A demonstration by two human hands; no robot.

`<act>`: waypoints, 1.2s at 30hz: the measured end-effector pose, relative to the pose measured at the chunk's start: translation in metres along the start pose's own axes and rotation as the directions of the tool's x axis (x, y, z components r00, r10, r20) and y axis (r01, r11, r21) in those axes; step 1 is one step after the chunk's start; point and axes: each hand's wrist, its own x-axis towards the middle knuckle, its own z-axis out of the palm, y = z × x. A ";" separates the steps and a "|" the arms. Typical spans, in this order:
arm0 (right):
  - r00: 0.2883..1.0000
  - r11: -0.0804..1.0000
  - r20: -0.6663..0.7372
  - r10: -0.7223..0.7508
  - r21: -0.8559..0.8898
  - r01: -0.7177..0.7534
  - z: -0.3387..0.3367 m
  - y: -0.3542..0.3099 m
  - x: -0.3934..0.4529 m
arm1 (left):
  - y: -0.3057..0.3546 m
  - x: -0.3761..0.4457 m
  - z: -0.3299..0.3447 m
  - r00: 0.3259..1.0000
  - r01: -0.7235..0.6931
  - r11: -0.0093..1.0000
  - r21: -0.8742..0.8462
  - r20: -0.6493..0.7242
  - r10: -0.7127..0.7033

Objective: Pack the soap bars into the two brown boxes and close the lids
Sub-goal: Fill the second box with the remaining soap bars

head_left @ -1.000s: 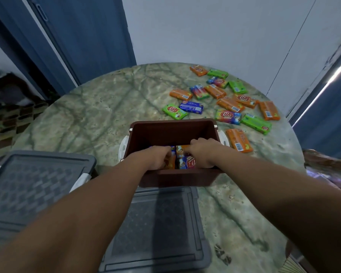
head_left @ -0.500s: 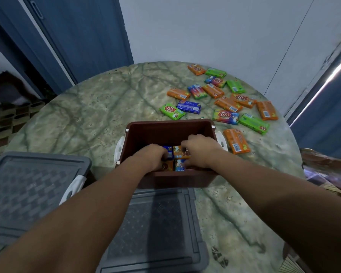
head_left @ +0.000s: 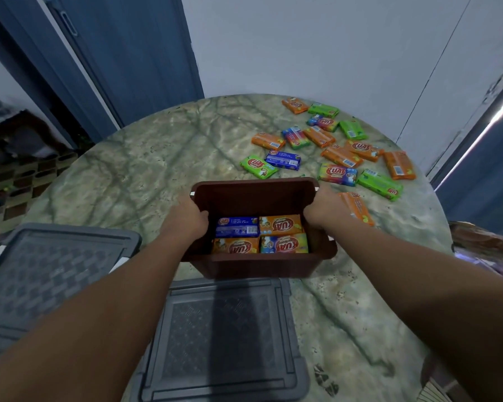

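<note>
— While we look down at the round marble table (head_left: 145, 175), what do we have in our grasp?

— We hold the open brown box (head_left: 256, 195) by its two side walls. Our left hand (head_left: 188, 217) wraps over the left rim, fingers curled down inside, and our right hand (head_left: 321, 208) clamps the right rim the same way. Both hands are closed on the box, neither on a soap bar.

— And the soap?

— Four bars lie flat in the bottom, packed two by two and touching: a blue bar (head_left: 237, 227) at the far left, an orange bar (head_left: 280, 224) at the far right, another orange one (head_left: 235, 246) near left, and a multicoloured one (head_left: 283, 244) near right.

— The rest?

— We see them scattered loose on the table beyond and to the right of the box. A green bar (head_left: 257, 166) and a blue one (head_left: 283, 160) lie just past the far rim; an orange bar (head_left: 357, 207) sits just beside our right wrist; more orange, green and mixed wrappers spread toward the wall.

— Lids?

— We see a grey lid (head_left: 227, 340) flat on the table just in front of the box. Left of it sits a second grey lid (head_left: 50, 268) with white latches; whether a box lies under it we cannot tell.
</note>
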 end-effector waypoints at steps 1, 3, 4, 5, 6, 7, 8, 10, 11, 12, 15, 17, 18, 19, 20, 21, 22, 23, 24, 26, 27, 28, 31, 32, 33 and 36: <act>1.000 1.000 0.006 -0.001 0.028 0.001 0.000 0.000 0.000 | -0.001 0.000 0.002 1.000 -0.007 0.999 -0.045 0.005 0.007; 1.000 0.999 0.013 -0.003 0.044 0.002 0.000 -0.001 0.001 | -0.002 0.000 0.003 1.000 -0.014 0.998 -0.055 -0.014 0.013; 1.000 0.999 0.017 -0.004 0.045 0.003 -0.001 -0.001 0.002 | -0.001 0.001 0.002 1.000 -0.012 0.998 -0.057 -0.020 0.011; 1.000 0.999 0.017 -0.005 0.038 0.005 -0.001 -0.002 0.005 | 0.000 0.002 0.002 1.000 -0.012 0.998 -0.065 -0.020 0.011; 1.000 1.000 0.014 -0.007 0.030 0.006 -0.001 -0.001 0.008 | 0.001 0.003 0.004 1.000 -0.016 0.997 -0.073 -0.019 0.014; 1.000 1.000 0.011 -0.007 0.027 0.007 -0.001 -0.002 0.011 | 0.002 0.004 0.005 1.000 -0.017 0.997 -0.080 -0.022 0.015; 1.000 1.000 0.007 -0.009 0.027 0.009 -0.001 -0.003 0.014 | 0.002 0.006 0.006 1.000 -0.014 0.996 -0.091 -0.028 0.011; 1.000 1.000 -0.006 -0.017 0.023 0.017 0.001 -0.004 0.020 | 0.003 0.009 0.009 0.999 -0.010 0.994 -0.106 -0.051 0.004; 1.000 1.000 -0.011 -0.021 0.019 0.021 0.002 -0.004 0.024 | 0.003 0.012 0.011 0.998 -0.010 0.994 -0.109 -0.061 0.003; 0.999 1.000 -0.019 -0.025 0.018 0.026 0.003 -0.005 0.027 | 0.003 0.015 0.013 0.998 -0.009 0.994 -0.110 -0.067 0.001; 0.999 0.999 -0.038 -0.034 0.020 0.035 0.005 -0.008 0.041 | 0.004 0.025 0.016 0.997 -0.012 0.995 -0.096 -0.073 0.005; 0.998 0.999 -0.052 -0.039 0.018 0.040 0.007 -0.010 0.049 | 0.006 0.031 0.016 0.997 -0.017 0.996 -0.089 -0.079 0.010; 0.997 0.999 -0.059 -0.043 0.014 0.044 0.008 -0.011 0.053 | 0.006 0.034 0.016 0.997 -0.020 0.996 -0.084 -0.081 0.013; 0.997 0.999 -0.065 -0.048 0.004 0.048 0.009 -0.012 0.056 | 0.007 0.037 0.016 0.996 -0.022 0.997 -0.077 -0.083 0.015; 0.996 0.999 -0.069 -0.051 -0.004 0.051 0.010 -0.013 0.059 | 0.007 0.039 0.016 0.996 -0.022 0.997 -0.071 -0.084 0.016; 0.996 0.999 -0.072 -0.052 -0.009 0.051 0.011 -0.014 0.061 | 0.007 0.041 0.016 0.996 -0.021 0.998 -0.066 -0.084 0.016; 0.996 0.999 -0.074 -0.054 -0.013 0.053 0.012 -0.014 0.062 | 0.007 0.043 0.016 0.997 -0.018 0.998 -0.065 -0.079 0.013; 0.996 0.998 -0.074 -0.058 -0.015 0.057 0.013 -0.014 0.064 | 0.008 0.043 0.015 0.998 -0.010 0.998 -0.067 -0.069 0.005; 0.996 0.998 -0.070 -0.062 -0.015 0.061 0.014 -0.015 0.064 | 0.008 0.043 0.015 0.998 0.005 0.998 -0.066 -0.056 -0.008; 0.997 0.998 -0.050 -0.060 0.023 0.062 0.016 -0.012 0.064 | 0.011 0.040 0.013 0.998 0.050 0.999 -0.004 -0.049 -0.050; 0.997 0.995 -0.040 -0.067 0.073 0.070 0.017 -0.011 0.064 | 0.013 0.038 0.011 0.995 0.073 0.996 0.060 -0.074 -0.069; 0.996 0.988 -0.044 -0.078 0.134 0.083 0.017 -0.010 0.064 | 0.018 0.035 0.008 0.991 0.077 0.992 0.104 -0.119 -0.064; 0.993 0.965 -0.085 -0.083 0.241 0.101 0.010 0.003 0.065 | 0.048 0.024 -0.002 0.953 -0.069 0.990 0.123 -0.285 0.102; 0.992 0.962 -0.100 -0.079 0.253 0.102 0.007 0.010 0.067 | 0.063 0.021 -0.005 0.936 -0.125 0.983 0.134 -0.313 0.162; 0.991 0.963 -0.113 -0.071 0.253 0.097 0.002 0.020 0.068 | 0.080 0.017 -0.006 0.923 -0.178 0.974 0.138 -0.321 0.214; 0.980 0.973 -0.178 -0.088 0.196 0.123 -0.014 0.052 0.076 | 0.134 0.001 0.000 0.876 -0.379 0.922 0.084 -0.289 0.386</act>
